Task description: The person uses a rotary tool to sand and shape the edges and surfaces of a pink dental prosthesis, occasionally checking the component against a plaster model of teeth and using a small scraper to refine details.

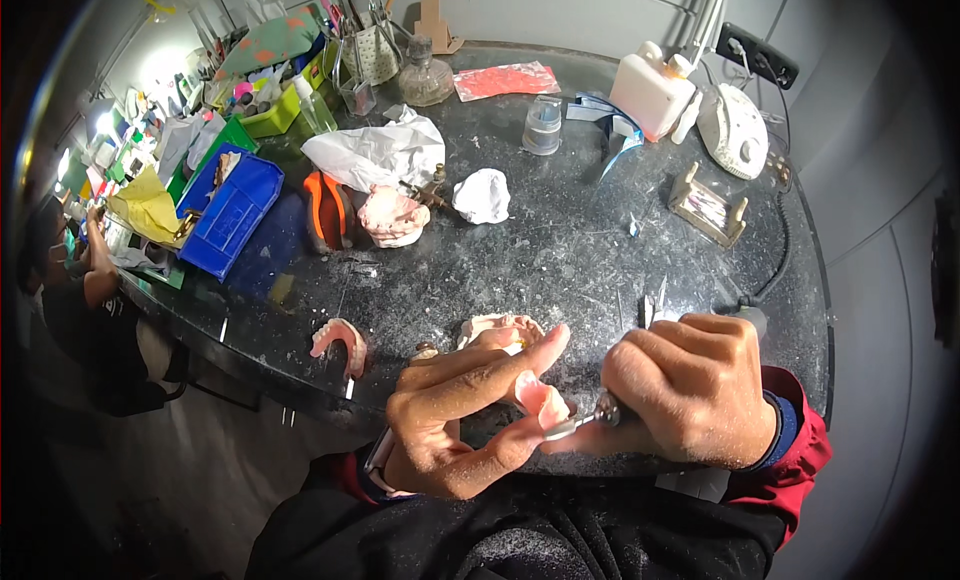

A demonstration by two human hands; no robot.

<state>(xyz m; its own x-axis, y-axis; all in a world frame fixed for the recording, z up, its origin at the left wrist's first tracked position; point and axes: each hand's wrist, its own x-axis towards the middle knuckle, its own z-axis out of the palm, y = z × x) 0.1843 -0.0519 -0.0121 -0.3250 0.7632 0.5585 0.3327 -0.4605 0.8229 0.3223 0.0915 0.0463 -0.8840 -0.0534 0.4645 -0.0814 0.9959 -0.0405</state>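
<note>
My left hand [450,420] is closed on a pink denture piece [540,400] at the lower middle, pinching it between its fingers. My right hand [690,390] is wrapped round a metal rotary handpiece [607,410], whose pale tip touches or nearly touches the lower part of that piece. Just behind my left hand lies a cream plaster cast [480,325], partly hidden by the fingers. A pink denture with teeth [350,345] rests near the bench edge to the left. Small pale tools [655,302] lie behind my right hand.
The dark, dusty bench [560,250] holds casts [393,217], orange-handled pliers [326,208], blue bins [240,215], crumpled paper [375,150], a jug [645,90] and a white control unit [730,130] with a cord. Another person [70,290] is at the far left.
</note>
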